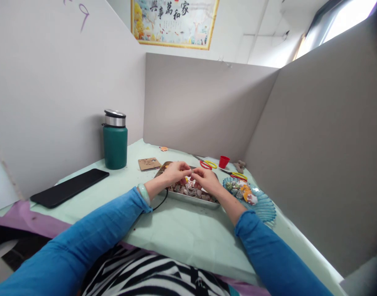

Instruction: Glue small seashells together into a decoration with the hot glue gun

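Both hands meet above a metal tray (194, 201) filled with small stones and shells (190, 190). My left hand (175, 172) comes in from the left, its thumb and fingertips pinched together. My right hand (207, 180) faces it, also pinched, and the fingertips of the two hands nearly touch. Whatever lies between the fingertips is too small to name. Just right of my right forearm, a blue scalloped glass plate (264, 207) bears shells and small colourful pieces (242, 191).
At the left stand a green bottle (115, 146) and a black phone (71, 187). Behind the tray are a brown card (149, 163), red-and-yellow scissors (208, 165), a second pair (237, 176) and a red cup (224, 161). Grey panels (203, 107) enclose the table.
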`<state>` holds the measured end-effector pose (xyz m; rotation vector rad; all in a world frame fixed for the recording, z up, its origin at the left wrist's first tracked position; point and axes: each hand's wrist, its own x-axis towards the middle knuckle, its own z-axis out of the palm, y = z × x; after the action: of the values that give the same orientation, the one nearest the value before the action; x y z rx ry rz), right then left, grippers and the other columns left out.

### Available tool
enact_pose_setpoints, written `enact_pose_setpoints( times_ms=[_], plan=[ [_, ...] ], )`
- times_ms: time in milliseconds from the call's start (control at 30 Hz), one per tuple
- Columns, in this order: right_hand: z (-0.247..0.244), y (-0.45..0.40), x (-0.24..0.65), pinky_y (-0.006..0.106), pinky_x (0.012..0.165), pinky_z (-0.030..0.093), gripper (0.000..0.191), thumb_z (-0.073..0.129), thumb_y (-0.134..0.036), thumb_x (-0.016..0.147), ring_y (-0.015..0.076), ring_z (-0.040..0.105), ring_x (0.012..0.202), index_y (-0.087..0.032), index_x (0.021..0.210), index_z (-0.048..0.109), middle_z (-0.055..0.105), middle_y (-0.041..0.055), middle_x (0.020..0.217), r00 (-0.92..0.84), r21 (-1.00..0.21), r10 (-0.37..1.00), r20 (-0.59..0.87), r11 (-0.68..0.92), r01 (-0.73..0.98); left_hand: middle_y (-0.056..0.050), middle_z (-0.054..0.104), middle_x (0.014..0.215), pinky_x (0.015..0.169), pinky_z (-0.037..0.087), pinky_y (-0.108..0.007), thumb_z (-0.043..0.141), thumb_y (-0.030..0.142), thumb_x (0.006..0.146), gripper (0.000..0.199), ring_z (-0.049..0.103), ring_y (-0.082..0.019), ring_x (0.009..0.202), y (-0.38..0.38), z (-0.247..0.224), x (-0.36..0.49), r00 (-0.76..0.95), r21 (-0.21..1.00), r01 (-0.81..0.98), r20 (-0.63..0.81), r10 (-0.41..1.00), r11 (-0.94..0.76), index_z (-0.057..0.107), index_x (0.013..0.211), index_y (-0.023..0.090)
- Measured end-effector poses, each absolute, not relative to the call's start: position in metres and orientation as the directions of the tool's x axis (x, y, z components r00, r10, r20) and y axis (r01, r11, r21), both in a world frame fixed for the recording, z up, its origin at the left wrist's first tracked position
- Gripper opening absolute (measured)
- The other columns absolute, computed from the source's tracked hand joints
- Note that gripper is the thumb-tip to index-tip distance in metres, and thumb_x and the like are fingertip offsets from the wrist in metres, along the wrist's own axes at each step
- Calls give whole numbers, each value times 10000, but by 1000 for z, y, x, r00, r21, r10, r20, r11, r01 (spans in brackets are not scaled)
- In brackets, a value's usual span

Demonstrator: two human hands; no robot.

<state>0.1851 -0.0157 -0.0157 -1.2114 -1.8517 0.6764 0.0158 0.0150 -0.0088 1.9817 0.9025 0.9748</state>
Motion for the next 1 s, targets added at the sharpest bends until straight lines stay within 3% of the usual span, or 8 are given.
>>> enact_pose_setpoints(
  times_ms=[1000],
  plan=[
    [-13,-22,181,184,475,423,204,484,-335,820,91,592,521,-178,866,606,654,-3,726,-218,-680,905,366,420,601,-13,621,590,440,432,-174,562,389,767,277,612,-120,504,12,-6,14,484,818,310,302,822,-484,576,872,134]
  ],
)
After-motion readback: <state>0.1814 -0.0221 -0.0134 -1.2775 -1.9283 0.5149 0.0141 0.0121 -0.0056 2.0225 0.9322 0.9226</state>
